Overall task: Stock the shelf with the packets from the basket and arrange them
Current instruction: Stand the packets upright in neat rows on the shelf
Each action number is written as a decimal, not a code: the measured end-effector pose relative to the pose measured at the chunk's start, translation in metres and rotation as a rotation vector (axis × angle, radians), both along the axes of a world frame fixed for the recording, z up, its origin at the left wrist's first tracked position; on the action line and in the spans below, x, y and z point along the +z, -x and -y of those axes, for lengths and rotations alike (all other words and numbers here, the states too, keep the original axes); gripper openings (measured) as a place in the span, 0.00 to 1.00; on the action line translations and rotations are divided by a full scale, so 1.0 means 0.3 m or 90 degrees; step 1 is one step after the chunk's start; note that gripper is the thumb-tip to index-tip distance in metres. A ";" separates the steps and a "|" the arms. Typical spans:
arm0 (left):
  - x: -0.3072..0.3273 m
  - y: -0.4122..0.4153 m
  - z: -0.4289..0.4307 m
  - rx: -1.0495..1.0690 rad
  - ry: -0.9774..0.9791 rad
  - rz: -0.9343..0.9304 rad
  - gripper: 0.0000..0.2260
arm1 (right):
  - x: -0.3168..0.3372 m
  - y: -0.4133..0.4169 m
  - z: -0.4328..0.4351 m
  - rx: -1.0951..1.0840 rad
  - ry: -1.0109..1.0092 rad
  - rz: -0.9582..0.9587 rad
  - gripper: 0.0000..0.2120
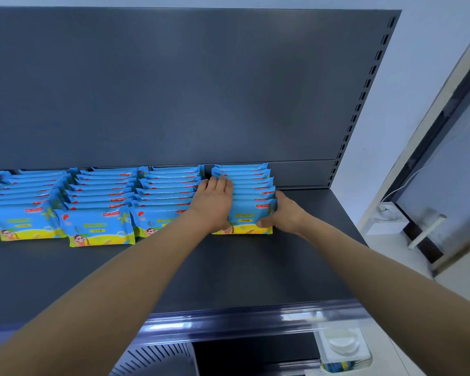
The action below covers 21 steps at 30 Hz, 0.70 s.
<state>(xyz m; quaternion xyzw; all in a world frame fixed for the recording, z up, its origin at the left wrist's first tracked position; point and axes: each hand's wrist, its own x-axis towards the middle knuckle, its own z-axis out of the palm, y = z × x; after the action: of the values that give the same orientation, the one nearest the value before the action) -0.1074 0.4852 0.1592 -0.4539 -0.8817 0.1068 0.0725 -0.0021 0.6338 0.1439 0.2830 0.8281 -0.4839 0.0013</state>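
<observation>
With left hand (215, 203) flat on the packet row (246, 185) and right hand (285, 215) curled round its front end, press evenly, keeping it square.

Blue packets (98, 226) with a yellow-green beach strip along the bottom are stood on edge in front-to-back rows on the dark grey shelf (228, 267), set well back from its front lip. The rightmost row (251, 195) is kept a little apart from its neighbour. It's covered on its left side by the flat left hand (215, 202) and gripped at its right edge by the right hand (285, 213), thumb on the front packet.
</observation>
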 end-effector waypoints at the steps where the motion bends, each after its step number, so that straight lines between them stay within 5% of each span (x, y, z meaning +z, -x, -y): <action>1: 0.002 -0.005 0.003 0.001 -0.002 0.003 0.49 | 0.005 -0.002 0.002 -0.001 -0.004 0.000 0.37; 7: 0.024 -0.018 0.071 -0.018 -0.064 -0.014 0.42 | 0.025 -0.004 0.034 -0.045 -0.159 -0.047 0.49; 14: 0.072 0.056 0.284 0.031 -0.160 -0.031 0.32 | 0.088 0.016 0.131 0.013 -0.474 -0.122 0.35; 21: 0.047 0.188 0.603 0.265 -0.028 -0.034 0.46 | 0.105 0.098 0.320 0.180 -0.561 -0.162 0.29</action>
<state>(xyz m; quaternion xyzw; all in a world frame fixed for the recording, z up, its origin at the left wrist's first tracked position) -0.1637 0.3044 0.1733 -0.2573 -0.9563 0.1124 0.0817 -0.0315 0.5377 0.1754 0.0797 0.9784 -0.1128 -0.1539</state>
